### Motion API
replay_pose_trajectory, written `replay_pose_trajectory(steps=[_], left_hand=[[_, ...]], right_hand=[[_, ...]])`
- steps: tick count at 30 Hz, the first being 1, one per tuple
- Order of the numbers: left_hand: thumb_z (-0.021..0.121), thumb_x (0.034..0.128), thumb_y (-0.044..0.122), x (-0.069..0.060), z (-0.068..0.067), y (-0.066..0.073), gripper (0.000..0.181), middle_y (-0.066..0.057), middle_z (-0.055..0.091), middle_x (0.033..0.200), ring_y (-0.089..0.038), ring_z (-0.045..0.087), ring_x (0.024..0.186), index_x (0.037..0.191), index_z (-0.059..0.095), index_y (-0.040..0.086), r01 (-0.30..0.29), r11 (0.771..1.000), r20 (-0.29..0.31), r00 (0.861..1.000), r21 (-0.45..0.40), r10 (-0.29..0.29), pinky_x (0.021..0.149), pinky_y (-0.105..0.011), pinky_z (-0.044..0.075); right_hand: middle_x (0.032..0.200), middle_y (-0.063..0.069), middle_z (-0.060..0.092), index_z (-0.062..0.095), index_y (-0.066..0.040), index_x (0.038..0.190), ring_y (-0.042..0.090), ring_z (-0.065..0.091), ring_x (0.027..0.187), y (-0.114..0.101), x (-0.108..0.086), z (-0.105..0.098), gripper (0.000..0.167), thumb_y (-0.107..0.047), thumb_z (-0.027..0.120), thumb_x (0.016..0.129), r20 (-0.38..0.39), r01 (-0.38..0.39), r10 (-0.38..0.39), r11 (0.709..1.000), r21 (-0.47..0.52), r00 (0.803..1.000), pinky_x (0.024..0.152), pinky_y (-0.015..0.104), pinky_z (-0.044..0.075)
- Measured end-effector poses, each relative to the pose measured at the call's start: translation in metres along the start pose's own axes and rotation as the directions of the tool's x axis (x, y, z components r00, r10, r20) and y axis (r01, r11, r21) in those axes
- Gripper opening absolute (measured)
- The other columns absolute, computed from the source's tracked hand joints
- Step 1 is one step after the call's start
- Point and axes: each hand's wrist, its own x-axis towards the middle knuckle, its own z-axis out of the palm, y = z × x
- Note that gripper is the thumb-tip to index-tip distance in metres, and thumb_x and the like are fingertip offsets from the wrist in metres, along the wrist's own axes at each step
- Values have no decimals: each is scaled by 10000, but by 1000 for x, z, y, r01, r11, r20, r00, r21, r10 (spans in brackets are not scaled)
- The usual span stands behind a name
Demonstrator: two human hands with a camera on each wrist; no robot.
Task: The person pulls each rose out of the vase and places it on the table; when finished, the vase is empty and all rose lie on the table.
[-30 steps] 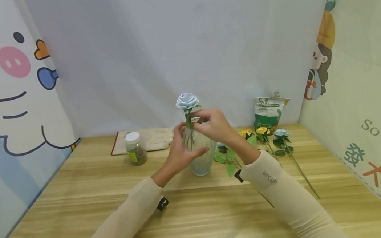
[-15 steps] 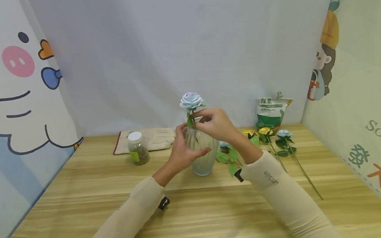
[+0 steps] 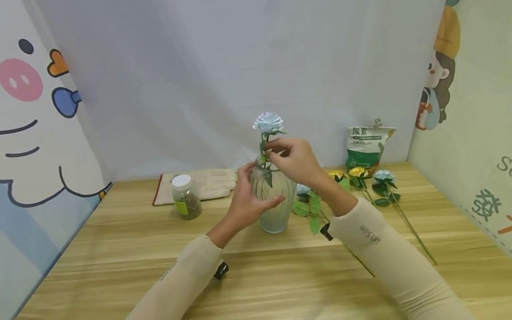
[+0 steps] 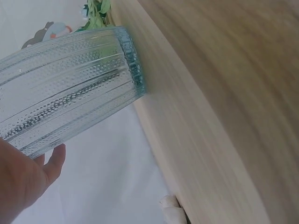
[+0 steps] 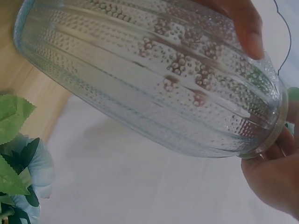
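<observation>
A clear ribbed glass vase (image 3: 285, 190) stands upright on the table, with my left hand (image 3: 247, 199) gripping its left side, thumb across the front. Just over its mouth, my right hand (image 3: 297, 162) pinches the stem of a light blue artificial rose (image 3: 269, 123). The bloom stands above the rim, and part of the stem and a dark leaf show through the glass of the neck. Close up in the right wrist view, the vase (image 5: 154, 88) has a bumpy surface, and fingers lie at its rim. The left wrist view shows the vase base (image 4: 131, 60).
A white-lidded jar (image 3: 186, 198) stands on the left before folded work gloves (image 3: 215, 184). At right lie yellow roses (image 3: 358, 172) and blue roses (image 3: 384, 175) with long stems. A clipped white-green bag (image 3: 365, 146) stands behind them, near the back curtain (image 3: 190, 85).
The blue rose has shifted right and slightly up, held by my right hand, so the bloom now stands more over the vase's mouth. My left hand keeps its grip on the vase.
</observation>
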Motion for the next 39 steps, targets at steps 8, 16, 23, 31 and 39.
replay_pose_trajectory(steps=[8, 16, 23, 31, 39], left_hand=[[887, 753, 254, -1, 2, 0, 991, -222, 342, 1491, -374, 307, 1422, 1451, 221, 28, 6, 1000, -10, 1000, 8, -6, 1124, -556, 289], [878, 766, 258, 1, 2, 3, 989, -232, 329, 1499, -393, 304, 1419, 1464, 214, 35, 21, 1000, -8, 1000, 13, -21, 1113, -575, 296], [881, 762, 238, 2, 4, 2, 988, -217, 390, 1461, -362, 377, 1376, 1458, 207, 45, 22, 999, 2, 1000, -24, -22, 1088, -560, 337], [888, 752, 217, 1, 5, 0, 990, -222, 402, 1448, -382, 353, 1393, 1457, 216, 38, 15, 1000, -7, 1000, -15, -15, 1086, -578, 335], [891, 748, 216, 2, 5, -1, 1001, -233, 395, 1455, -388, 349, 1395, 1461, 211, 40, 9, 1000, -2, 1000, -4, -9, 1079, -592, 337]], right_hand=[[978, 132, 744, 746, 9, 1029, 254, 714, 836, -1, -1, 0, 161, -42, 644, 916, -74, 54, -55, 998, -11, 996, 684, 360, 574], [1055, 177, 694, 675, 62, 1093, 295, 672, 976, -10, -5, -14, 231, 20, 534, 914, -97, 75, -66, 993, 89, 993, 788, 406, 553], [1042, 172, 678, 605, 66, 1133, 298, 680, 929, -14, -1, -25, 266, 40, 640, 871, -168, 109, -100, 993, 46, 981, 764, 386, 569], [965, 162, 668, 623, 69, 1131, 121, 681, 781, -23, 2, -47, 287, 0, 723, 871, -369, 194, -163, 980, 51, 915, 676, 220, 546], [929, 48, 653, 628, 99, 1179, 79, 636, 673, -29, -1, -70, 364, 79, 736, 832, -485, 269, -192, 959, 94, 853, 616, 192, 511]])
